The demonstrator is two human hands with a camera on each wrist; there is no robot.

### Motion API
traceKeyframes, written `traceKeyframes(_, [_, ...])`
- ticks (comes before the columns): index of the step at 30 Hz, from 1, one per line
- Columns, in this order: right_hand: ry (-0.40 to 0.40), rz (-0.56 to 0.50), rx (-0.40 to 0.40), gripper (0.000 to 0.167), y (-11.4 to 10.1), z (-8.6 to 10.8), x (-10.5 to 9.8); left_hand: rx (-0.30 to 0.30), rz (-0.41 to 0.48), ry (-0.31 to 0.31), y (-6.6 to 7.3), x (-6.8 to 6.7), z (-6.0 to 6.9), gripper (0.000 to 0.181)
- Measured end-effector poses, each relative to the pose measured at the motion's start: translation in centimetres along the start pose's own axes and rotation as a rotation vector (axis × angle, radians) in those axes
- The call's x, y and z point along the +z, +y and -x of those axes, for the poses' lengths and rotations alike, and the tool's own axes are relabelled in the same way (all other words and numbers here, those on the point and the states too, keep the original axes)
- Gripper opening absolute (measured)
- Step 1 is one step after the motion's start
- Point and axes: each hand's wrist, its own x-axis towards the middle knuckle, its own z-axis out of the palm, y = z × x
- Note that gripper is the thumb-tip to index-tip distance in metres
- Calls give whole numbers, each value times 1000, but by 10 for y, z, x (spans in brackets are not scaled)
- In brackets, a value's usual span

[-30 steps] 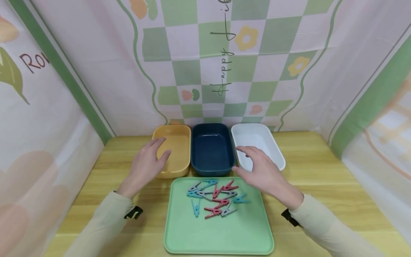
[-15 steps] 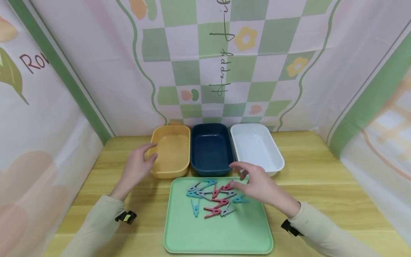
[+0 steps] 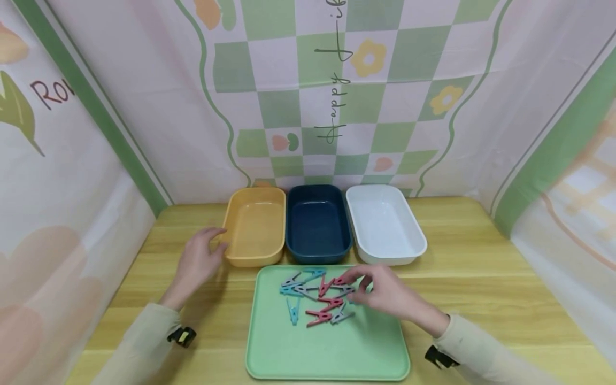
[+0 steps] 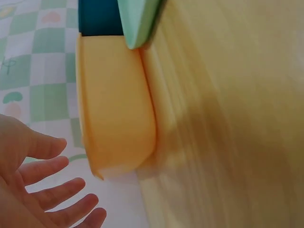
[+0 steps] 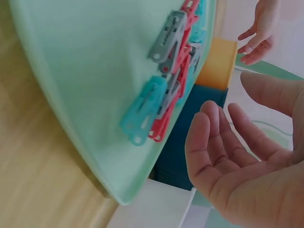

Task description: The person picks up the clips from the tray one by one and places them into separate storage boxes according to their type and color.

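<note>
R hand (image 3: 387, 294) wide, w/ thumb & fingers apart, by clips (image 3: 331, 303) on far part of green tray (image 3: 327, 353). L hand (image 3: 196, 262) wide too, just left of yellow box (image 3: 257, 230).

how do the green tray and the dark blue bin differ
The green tray is wide and shallow; the dark blue bin is narrower and deeper. The tray holds clothespins; none show inside the bin. The tray lies in front, the bin behind. Both have rounded corners and sit on the wooden table.

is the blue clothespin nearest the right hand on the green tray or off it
On: the right wrist view shows the blue clothespin lying on the green tray.
</note>
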Motion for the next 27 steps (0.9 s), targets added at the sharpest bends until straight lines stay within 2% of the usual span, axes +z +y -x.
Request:
traceKeyframes(6, [-20,0,22,28,8,3,5,-15,-5,5,-7,1,5,36])
traceKeyframes(12, [-23,-9,29,29,10,5,8,8,12,22,-10,3,7,34])
traceKeyframes(15, [-33,-11,36,32,12,5,10,21,28,23,-11,4,7,33])
traceKeyframes(21, [-61,13,71,39,13,8,16,9,46,20,-12,7,7,30])
traceKeyframes(27, [-51,38,109,39,14,12,20,24,79,17,-13,8,4,31])
